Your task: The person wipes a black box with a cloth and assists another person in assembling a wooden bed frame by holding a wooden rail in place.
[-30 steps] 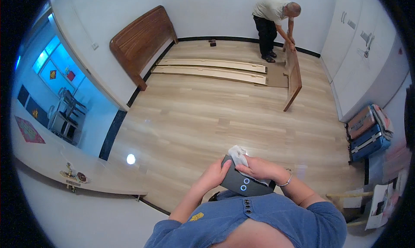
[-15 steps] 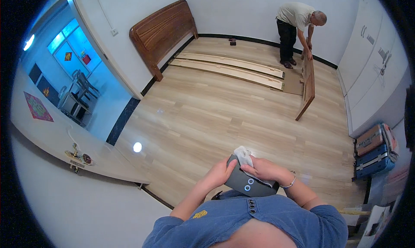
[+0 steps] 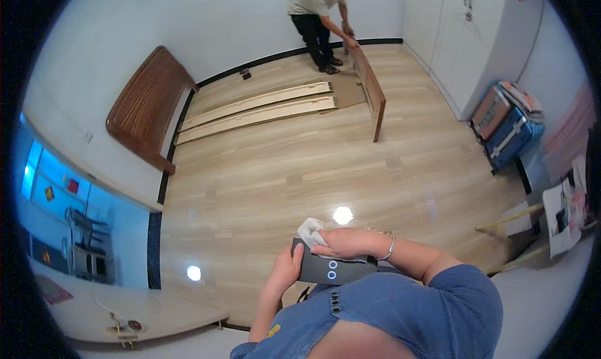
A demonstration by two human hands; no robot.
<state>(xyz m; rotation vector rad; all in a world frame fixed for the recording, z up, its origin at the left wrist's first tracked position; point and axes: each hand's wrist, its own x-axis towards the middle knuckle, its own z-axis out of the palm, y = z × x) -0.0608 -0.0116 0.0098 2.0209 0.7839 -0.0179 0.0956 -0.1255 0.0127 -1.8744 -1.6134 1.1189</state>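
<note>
Close to my body I hold a dark grey flat box-like object [image 3: 313, 269] with two light rings on its front; what kind it is I cannot tell. My left hand [image 3: 287, 268] is closed on its left edge, the thumb lying over the front. A crumpled white cloth [image 3: 309, 230] is gripped in my right hand [image 3: 344, 242], which rests on the upper right part of the grey object. Some of the cloth is hidden under those fingers.
Farther off, another person [image 3: 316, 20] bends over an upright wooden board [image 3: 369, 86]. Two pale slats [image 3: 256, 118] lie on the floor near a brown headboard [image 3: 150, 105]. Suitcases [image 3: 510, 130] stand at right beside white wardrobes [image 3: 463, 39]. A door [image 3: 188, 315] is at lower left.
My view has swung to the right, so the room appears shifted left. Both hands keep hold of the grey object and cloth; the right hand now lies more level across its top.
</note>
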